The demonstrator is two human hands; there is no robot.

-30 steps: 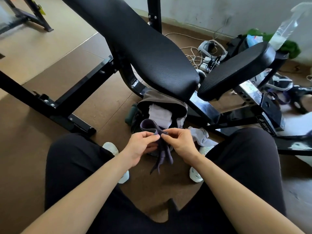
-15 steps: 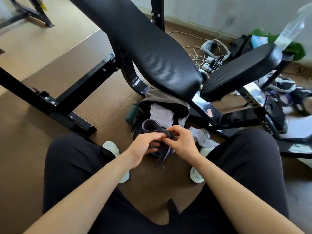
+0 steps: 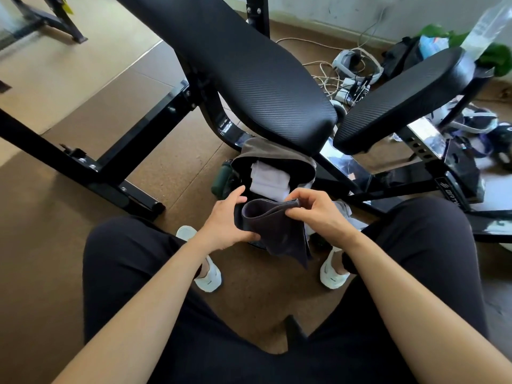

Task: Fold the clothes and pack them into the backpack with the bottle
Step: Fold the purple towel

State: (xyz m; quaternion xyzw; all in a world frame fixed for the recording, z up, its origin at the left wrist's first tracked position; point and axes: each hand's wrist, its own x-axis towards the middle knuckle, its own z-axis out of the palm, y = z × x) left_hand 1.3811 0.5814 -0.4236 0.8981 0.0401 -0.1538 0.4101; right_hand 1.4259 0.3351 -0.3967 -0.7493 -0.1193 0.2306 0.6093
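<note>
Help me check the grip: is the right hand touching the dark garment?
Touching. The head view shows the right hand pinching the folded top edge of the dark garment.

left hand (image 3: 224, 220): thumb lifted, fingers curled under the dark cloth (image 3: 277, 234); gripping it from the side | right hand (image 3: 318, 214): thumb and fingers pinching the dark cloth's folded top edge; knuckles up | forearms: both bare, reaching forward, converging between the spread knees; hands close together, not touching
</note>
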